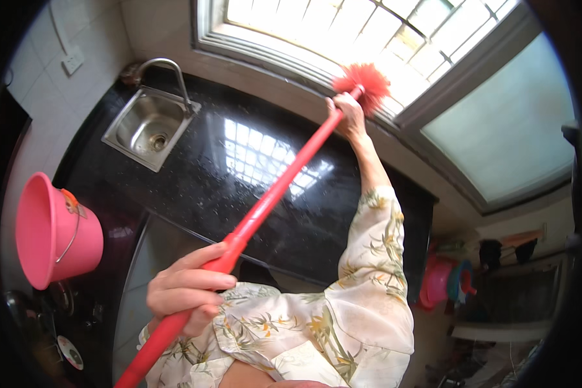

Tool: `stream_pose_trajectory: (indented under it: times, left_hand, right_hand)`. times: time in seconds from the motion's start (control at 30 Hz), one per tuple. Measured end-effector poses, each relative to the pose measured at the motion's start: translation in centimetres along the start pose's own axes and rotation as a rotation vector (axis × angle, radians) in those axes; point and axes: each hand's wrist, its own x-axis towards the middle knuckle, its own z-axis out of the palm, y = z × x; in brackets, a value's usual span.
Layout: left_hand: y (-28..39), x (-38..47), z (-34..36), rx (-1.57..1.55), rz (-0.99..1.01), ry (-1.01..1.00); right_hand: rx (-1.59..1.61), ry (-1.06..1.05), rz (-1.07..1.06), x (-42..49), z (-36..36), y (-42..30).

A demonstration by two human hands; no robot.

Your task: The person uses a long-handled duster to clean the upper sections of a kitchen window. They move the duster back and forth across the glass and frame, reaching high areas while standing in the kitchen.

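Note:
A red long-handled round brush point(291, 169) runs diagonally from the lower left up towards the window. My right hand point(350, 114) grips the pole just below the bristle head, its arm stretched far out. The red bristle head point(372, 89) fans out in front of the window's lower frame; whether it touches the frame I cannot tell. Lower down, my left hand point(189, 288) is wrapped around the thicker grip section of the pole. Beneath the pole lies a glossy black countertop point(203, 194), which reflects the window grid.
A barred window point(320, 29) stands behind the counter, with a frosted pane point(509, 121) on its right. A steel sink point(148, 128) with a curved faucet point(167, 63) is set in the counter. To the left is a pink bucket point(77, 237); pink and teal plastic containers point(441, 283) sit at right.

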Motion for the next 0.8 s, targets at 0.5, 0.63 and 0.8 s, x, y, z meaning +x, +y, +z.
stream_pose_trajectory:
  times: [0.5,0.63,0.8]
  left_hand:
    - [-1.9,0.3,9.1,0.013,-0.082,0.101]
    - [2.3,0.8,3.7,0.155,0.305,-0.311]
    - [4.5,0.3,5.4,0.147,0.249,-0.374]
  right_hand:
    - [-0.044,0.069,0.15,-3.6,-4.4,6.3]
    - [0.294,0.403,0.049,1.3,0.0,1.0]
    - [0.195,0.335,0.067,0.3,-4.4,2.6]
